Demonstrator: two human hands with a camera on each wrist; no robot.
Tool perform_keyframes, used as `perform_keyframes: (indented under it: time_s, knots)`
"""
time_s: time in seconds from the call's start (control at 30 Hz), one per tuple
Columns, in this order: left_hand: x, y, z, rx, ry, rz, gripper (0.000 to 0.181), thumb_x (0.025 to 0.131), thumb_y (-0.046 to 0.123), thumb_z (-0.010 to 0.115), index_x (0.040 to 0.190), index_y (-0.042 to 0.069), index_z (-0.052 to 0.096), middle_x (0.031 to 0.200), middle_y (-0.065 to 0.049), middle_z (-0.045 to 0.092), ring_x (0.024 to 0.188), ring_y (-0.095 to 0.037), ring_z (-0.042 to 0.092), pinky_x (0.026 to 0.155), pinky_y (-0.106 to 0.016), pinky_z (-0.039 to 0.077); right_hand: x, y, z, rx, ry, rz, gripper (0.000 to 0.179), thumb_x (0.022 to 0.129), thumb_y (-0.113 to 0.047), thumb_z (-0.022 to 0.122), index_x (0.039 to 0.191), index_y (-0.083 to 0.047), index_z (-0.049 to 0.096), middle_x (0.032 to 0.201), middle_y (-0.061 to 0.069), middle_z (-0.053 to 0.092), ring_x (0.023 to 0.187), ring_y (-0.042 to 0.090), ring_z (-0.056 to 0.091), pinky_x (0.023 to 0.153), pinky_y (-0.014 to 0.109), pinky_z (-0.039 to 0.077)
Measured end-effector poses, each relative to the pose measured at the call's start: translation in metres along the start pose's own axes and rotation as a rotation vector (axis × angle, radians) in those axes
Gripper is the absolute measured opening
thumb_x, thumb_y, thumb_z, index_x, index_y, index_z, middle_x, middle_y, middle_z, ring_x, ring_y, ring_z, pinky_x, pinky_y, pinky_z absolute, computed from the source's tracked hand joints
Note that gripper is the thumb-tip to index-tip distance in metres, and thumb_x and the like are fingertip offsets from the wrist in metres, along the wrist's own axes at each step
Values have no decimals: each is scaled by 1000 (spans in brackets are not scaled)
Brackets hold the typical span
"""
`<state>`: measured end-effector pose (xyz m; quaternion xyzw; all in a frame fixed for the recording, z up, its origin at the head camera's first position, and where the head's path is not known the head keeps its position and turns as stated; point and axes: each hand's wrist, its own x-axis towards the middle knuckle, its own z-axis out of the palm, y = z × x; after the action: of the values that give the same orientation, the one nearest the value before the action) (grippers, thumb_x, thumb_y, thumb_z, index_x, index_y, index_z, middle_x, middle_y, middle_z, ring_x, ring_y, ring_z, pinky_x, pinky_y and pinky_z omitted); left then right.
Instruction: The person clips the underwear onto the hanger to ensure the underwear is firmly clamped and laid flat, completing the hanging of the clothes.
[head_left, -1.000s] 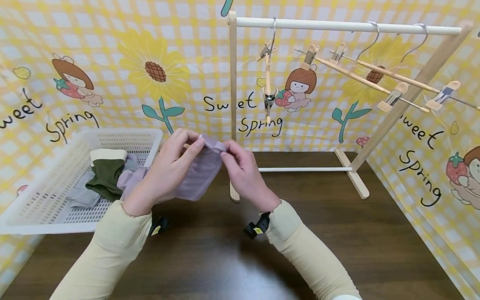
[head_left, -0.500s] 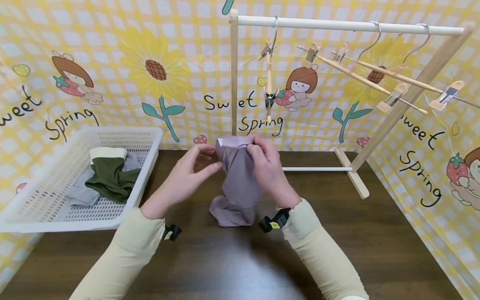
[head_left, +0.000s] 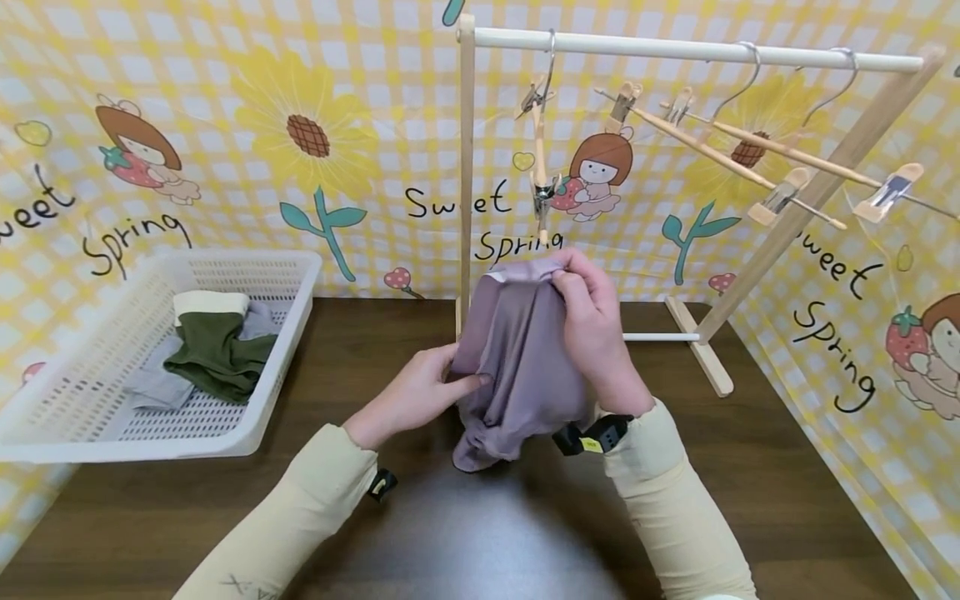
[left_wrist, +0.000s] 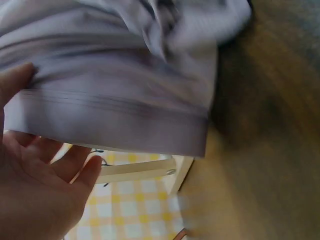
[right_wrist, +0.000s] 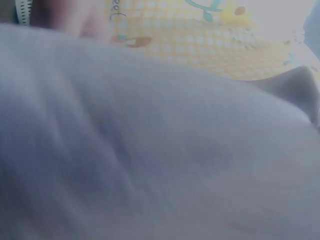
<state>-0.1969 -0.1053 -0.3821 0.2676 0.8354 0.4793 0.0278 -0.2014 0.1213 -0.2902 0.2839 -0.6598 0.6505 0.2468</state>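
A mauve garment (head_left: 517, 350) hangs in folds above the table in the head view, its lower end bunched near the tabletop. My right hand (head_left: 600, 325) pinches its upper hem at the right corner. Lower on the left side, my left hand (head_left: 420, 387) holds the edge, thumb in front and fingers behind the cloth. The left wrist view shows that thumb on the stitched hem of the garment (left_wrist: 115, 120), with the other fingers of the left hand (left_wrist: 42, 185) beyond the edge. Cloth fills most of the right wrist view and hides the right fingers.
A white perforated basket (head_left: 247, 433) on the left holds a green garment (head_left: 217, 354) with a cream band and grey pieces. Behind the hands stands a wooden rack (head_left: 467, 167) with several clip hangers (head_left: 712, 154) on its white bar. Patterned cloth surrounds the brown table (head_left: 450, 542).
The garment has come away from the basket side to the middle and now hangs more spread out. My right hand has moved right and up; the left has shifted right, down to its side edge.
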Motion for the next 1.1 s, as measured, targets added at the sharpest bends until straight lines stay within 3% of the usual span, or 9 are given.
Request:
perform_keyframes:
  time_s: [0.2, 0.33, 0.43, 0.57, 0.7, 0.8, 0.9, 1.0, 1.1]
  knots:
    - [-7, -5, 5, 2, -23, -27, 21, 95, 34, 75, 98, 15, 67, 78, 7, 63, 70, -9, 57, 63, -28, 47, 4, -5, -26, -66, 81, 46, 24, 102, 1, 43, 103, 14, 63, 100, -3, 70, 100, 21, 59, 92, 32, 43]
    - [-17, -8, 7, 9, -69, -37, 21, 96, 36, 73, 90, 18, 65, 68, 8, 53, 61, -8, 48, 56, -27, 39, 7, -7, -47, -104, 140, 53, 24, 103, 1, 45, 102, 6, 68, 99, -1, 70, 98, 21, 59, 90, 30, 43]
    - [-24, -6, 12, 11, -125, -23, 19, 98, 35, 71, 90, 19, 67, 67, 9, 53, 61, -7, 48, 55, -26, 39, 9, -9, -61, -124, 155, 35, 25, 103, 1, 46, 99, 2, 71, 98, 3, 69, 97, 20, 59, 89, 29, 44]
    - [-35, 6, 22, -12, -215, 22, 15, 99, 33, 70, 92, 19, 71, 67, 12, 57, 59, -3, 50, 53, -23, 40, 14, -16, -73, -167, 125, -5, 25, 104, 1, 46, 99, 6, 70, 97, 7, 69, 93, 21, 60, 87, 28, 45]
    - [-47, 30, 33, -39, -343, 117, 19, 99, 33, 70, 85, 20, 72, 64, 19, 55, 57, 3, 47, 51, -18, 40, 24, -26, -76, -243, 78, -8, 25, 105, -2, 48, 104, 6, 71, 99, 7, 70, 94, 21, 60, 85, 27, 45]
    - [-55, 50, 37, -76, -451, 183, 27, 99, 35, 70, 77, 20, 71, 61, 23, 52, 57, 8, 43, 51, -15, 38, 35, -25, -69, -320, 6, 32, 23, 105, -5, 51, 106, 4, 72, 103, 8, 71, 96, 20, 60, 87, 28, 44]
    - [-62, 62, 37, -98, -529, 224, 34, 99, 35, 70, 70, 18, 69, 59, 25, 47, 55, 11, 39, 49, -13, 35, 43, -11, -56, -416, -149, 101, 22, 105, -7, 53, 108, 1, 73, 107, 8, 72, 98, 17, 61, 90, 30, 45]
    - [-66, 62, 36, -75, -559, 252, 43, 98, 35, 70, 60, 17, 61, 54, 25, 38, 52, 12, 31, 45, -13, 28, 42, 16, -39, -480, -347, 175, 21, 106, -9, 54, 109, -3, 73, 109, 8, 71, 98, 19, 62, 89, 36, 47]
    - [-71, 52, 32, -28, -569, 215, 52, 98, 35, 71, 54, 16, 52, 50, 22, 30, 47, 11, 26, 43, -13, 23, 33, 49, -19, -496, -520, 266, 22, 107, -13, 54, 118, -5, 71, 116, 8, 70, 101, 22, 63, 89, 39, 50]
